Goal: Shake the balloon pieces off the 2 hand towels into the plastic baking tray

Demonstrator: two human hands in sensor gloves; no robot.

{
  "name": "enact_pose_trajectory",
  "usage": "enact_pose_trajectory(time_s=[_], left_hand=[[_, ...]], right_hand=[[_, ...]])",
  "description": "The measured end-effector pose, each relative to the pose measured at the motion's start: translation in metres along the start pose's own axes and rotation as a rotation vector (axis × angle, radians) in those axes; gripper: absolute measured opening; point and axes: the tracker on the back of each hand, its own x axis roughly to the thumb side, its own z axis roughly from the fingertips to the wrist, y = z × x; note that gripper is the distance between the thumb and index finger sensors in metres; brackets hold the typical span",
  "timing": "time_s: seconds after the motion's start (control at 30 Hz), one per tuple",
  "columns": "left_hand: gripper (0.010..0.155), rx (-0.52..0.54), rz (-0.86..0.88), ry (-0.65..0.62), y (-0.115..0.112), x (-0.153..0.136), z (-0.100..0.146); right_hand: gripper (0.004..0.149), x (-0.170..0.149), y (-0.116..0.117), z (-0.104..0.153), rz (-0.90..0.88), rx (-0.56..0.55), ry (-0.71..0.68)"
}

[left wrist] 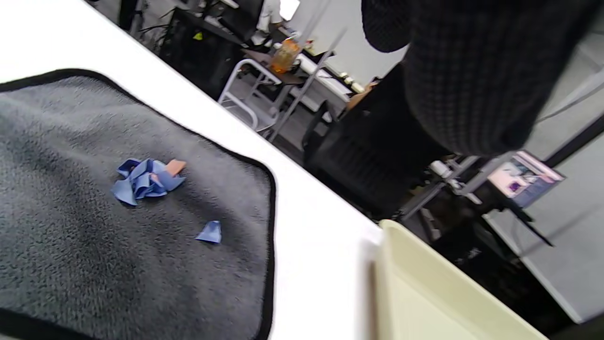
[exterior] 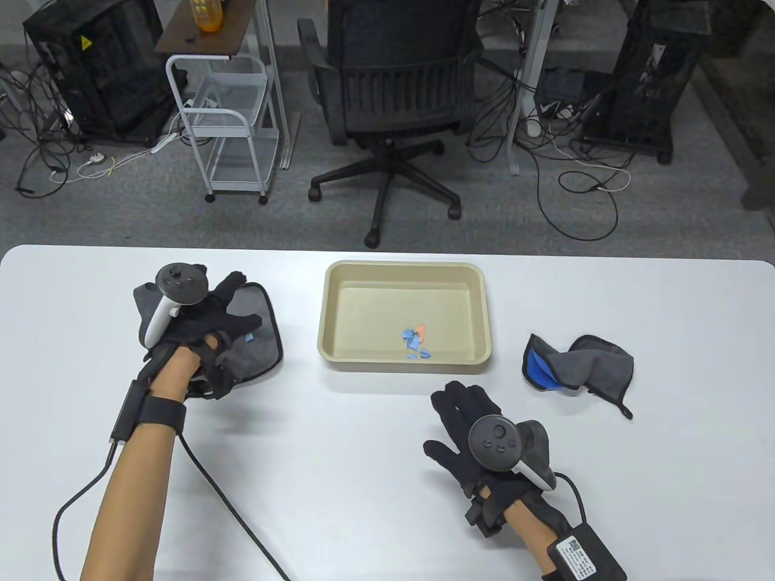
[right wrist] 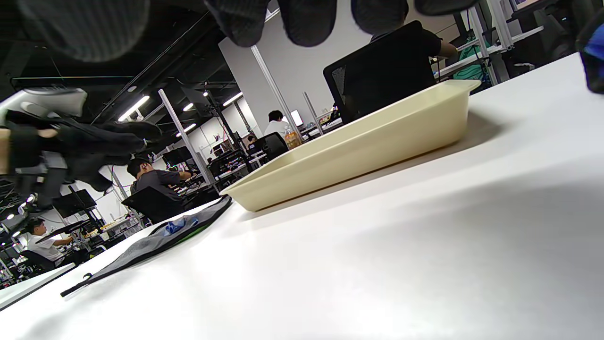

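Observation:
A grey hand towel (exterior: 263, 357) lies flat at the table's left, with blue and orange balloon pieces (left wrist: 146, 182) on it. My left hand (exterior: 239, 305) is spread over this towel with straight fingers (left wrist: 462, 71) and grips nothing. The cream plastic tray (exterior: 402, 265) stands in the middle and holds a small pile of balloon pieces (exterior: 416, 342). A second towel (exterior: 596, 363), grey with a blue side, lies crumpled to the right of the tray. My right hand (exterior: 448, 420) lies flat and open on the table in front of the tray.
Past the table's far edge stand an office chair (exterior: 393, 91) and a white trolley (exterior: 227, 121). Glove cables (exterior: 218, 490) trail across the near table. In the right wrist view the tray (right wrist: 358, 151) and the flat towel (right wrist: 155, 243) show at table level.

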Motion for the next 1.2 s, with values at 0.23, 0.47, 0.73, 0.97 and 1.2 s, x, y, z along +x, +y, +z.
enact_pose_trajectory(time_s=[0.23,0.47,0.73,0.97,1.2], left_hand=[[0.084,-0.087,-0.032,0.142,-0.030,-0.018,-0.052],[0.084,-0.182,-0.143,0.249,-0.070,-0.037,-0.077],[0.083,-0.191,-0.177,0.273,-0.085,-0.047,-0.083],[0.084,-0.225,-0.237,0.251,-0.091,-0.048,-0.068],[0.086,-0.309,-0.327,0.184,-0.108,-0.044,-0.027]], right_hand=[[0.077,-0.001,-0.001,0.000,0.000,0.002,0.001],[0.077,0.002,0.002,0.001,0.011,0.015,-0.011],[0.077,0.002,0.003,0.001,0.009,0.024,-0.010],[0.077,0.002,0.002,0.001,0.013,0.017,-0.005],[0.077,0.000,0.000,0.001,0.020,0.013,0.004]])
